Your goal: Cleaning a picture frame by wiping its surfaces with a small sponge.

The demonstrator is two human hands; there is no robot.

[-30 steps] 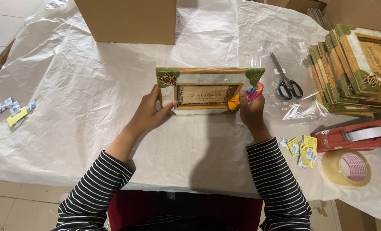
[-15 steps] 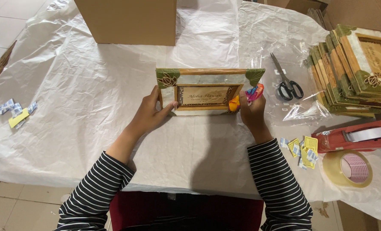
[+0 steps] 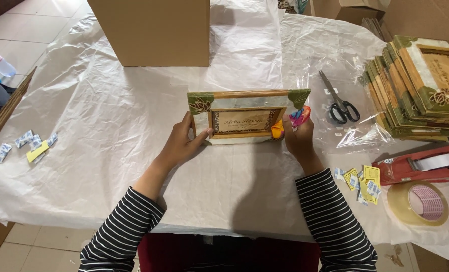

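Observation:
A decorated wooden picture frame (image 3: pixel 244 103) with green leaf corners stands tilted on the white sheet in the middle of the table. My left hand (image 3: pixel 181 146) grips its lower left corner, thumb over the front. My right hand (image 3: pixel 300 140) presses a small multicoloured cloth (image 3: pixel 296 120) against the frame's right side, by the lower right corner.
A cardboard box (image 3: pixel 154 30) stands behind the frame. Scissors (image 3: pixel 339 103) lie to the right, next to a stack of similar frames (image 3: pixel 426 88). A red tape dispenser (image 3: pixel 426 163), a tape roll (image 3: pixel 418 202) and small packets (image 3: pixel 363 179) sit at the right; more packets (image 3: pixel 30 143) lie left.

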